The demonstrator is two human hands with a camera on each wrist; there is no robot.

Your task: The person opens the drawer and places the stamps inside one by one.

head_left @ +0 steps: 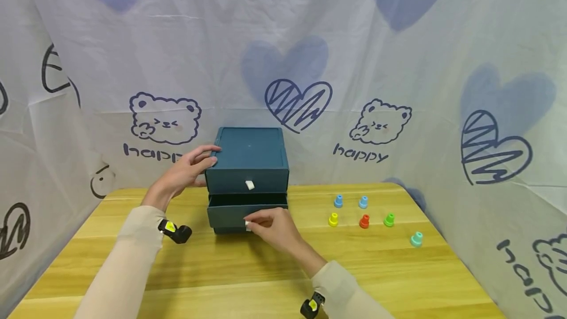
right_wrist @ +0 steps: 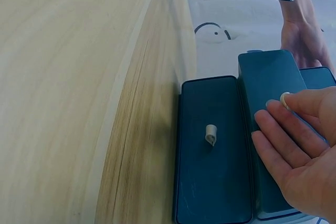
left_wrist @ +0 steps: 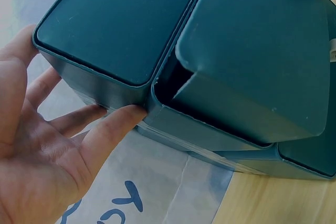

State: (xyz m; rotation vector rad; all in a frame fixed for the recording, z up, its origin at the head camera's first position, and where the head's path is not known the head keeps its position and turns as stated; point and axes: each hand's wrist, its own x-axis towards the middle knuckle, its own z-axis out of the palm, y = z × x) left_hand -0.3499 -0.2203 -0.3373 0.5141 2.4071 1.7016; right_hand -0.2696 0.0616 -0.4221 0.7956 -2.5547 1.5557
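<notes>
Drawer cabinet [head_left: 252, 147] noted on worktop [head_left: 212, 279]. Pull tab [head_left: 247, 226] of ajar middle drawer [head_left: 230, 216] pinched by right hand [head_left: 276, 230]; side touched by left hand [head_left: 181, 171], fingers extended. Bottom drawer's tab [right_wrist: 211, 134], hidden in head view, shown by right wrist.

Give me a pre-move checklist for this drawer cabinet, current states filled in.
1. Grip: right hand pinches the small white pull tab of the partly open, dark teal, rectangular middle drawer: ok.
2. Support: left hand touches the left side of the dark teal, boxy, plastic-looking cabinet: ok.
3. Others: matching top drawer and bottom drawer shut: ok.
4. Path: six small, coloured, stepped, plastic-looking pegs stand right of the cabinet: ok.
5. Contents: middle drawer's inside too dark to read: cannot tell.
</notes>
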